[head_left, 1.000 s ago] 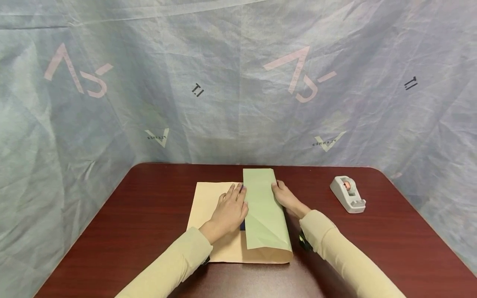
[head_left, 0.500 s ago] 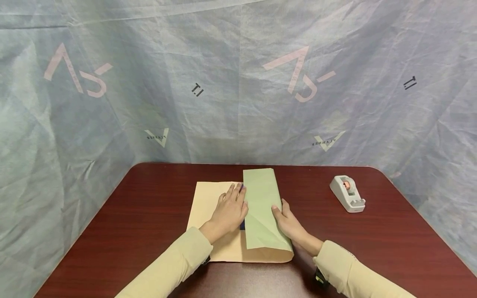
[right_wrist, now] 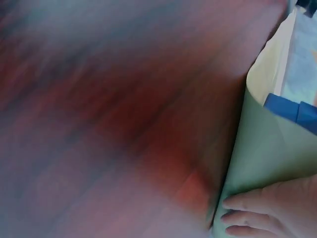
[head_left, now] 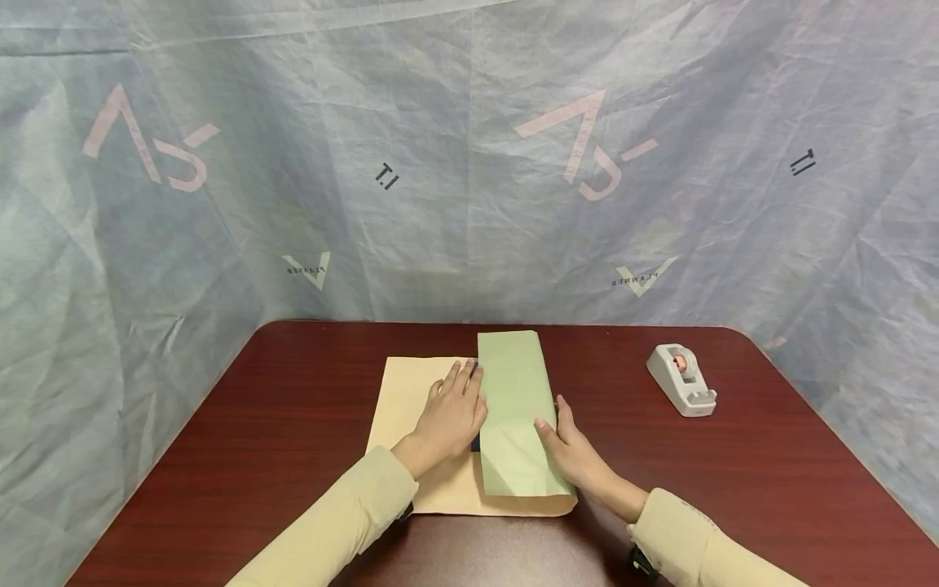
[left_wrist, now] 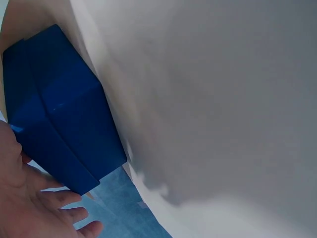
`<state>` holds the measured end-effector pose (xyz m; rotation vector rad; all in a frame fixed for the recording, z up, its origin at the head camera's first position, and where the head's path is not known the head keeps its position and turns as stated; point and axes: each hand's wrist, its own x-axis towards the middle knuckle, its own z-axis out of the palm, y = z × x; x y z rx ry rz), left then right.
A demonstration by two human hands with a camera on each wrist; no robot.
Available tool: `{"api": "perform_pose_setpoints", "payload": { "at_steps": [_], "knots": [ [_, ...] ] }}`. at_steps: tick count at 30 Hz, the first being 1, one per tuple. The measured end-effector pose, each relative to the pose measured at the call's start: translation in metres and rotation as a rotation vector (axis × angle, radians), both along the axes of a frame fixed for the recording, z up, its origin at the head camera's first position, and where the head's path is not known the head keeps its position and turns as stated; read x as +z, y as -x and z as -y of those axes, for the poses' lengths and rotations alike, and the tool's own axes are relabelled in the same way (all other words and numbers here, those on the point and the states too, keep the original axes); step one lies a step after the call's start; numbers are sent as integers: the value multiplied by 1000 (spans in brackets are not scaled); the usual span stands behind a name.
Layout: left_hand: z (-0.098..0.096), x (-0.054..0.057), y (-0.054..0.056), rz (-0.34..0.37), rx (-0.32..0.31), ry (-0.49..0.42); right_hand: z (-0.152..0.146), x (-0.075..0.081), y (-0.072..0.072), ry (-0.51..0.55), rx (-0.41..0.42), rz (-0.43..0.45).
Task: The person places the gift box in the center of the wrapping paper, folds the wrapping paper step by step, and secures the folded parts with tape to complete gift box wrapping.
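From here I count one cream-and-green sheet [head_left: 513,391], one blue box [left_wrist: 64,109], one tape dispenser [head_left: 675,389]; left hand [head_left: 447,416] straight-fingered, right hand [head_left: 575,456] gripping the sheet's three-o'clock fold.

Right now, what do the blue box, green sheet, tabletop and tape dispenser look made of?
Blue box: probably cardboard, smooth with a slight sheen and crisp edges; plastic possible.
Green sheet: matte paper, going by its creases and soft curl.
Tabletop: satin wood or laminate; grain and a blurred reflection show.
Tape dispenser: likely smooth plastic, evenly pale.
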<state>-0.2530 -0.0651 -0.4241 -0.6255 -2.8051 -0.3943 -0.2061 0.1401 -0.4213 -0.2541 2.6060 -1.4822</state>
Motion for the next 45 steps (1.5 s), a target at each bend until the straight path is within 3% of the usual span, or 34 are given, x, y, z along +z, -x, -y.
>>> {"api": "perform_pose_setpoints", "payload": {
  "at_steps": [6,9,13,23,30,36,41,45],
  "knots": [
    [0,1,0,4,2,3,-9,-2,10,-133,101,-270],
    [0,0,1,8,0,0,-15,-3,17,-179,152,-348],
    [1,0,1,12,0,-2,-20,0,27,-232,205,-405],
    [2,0,1,37,-7,-2,-19,12,36,-527,276,-529],
    [12,7,4,121,-17,-42,-19,13,38,-583,287,-575],
    [40,10,7,116,40,2,-19,14,38,-578,308,-561],
    [79,5,9,88,111,104,-19,13,38,-578,308,-557],
    [112,0,4,100,134,181,-19,12,38,-583,306,-561]
  ]
}}
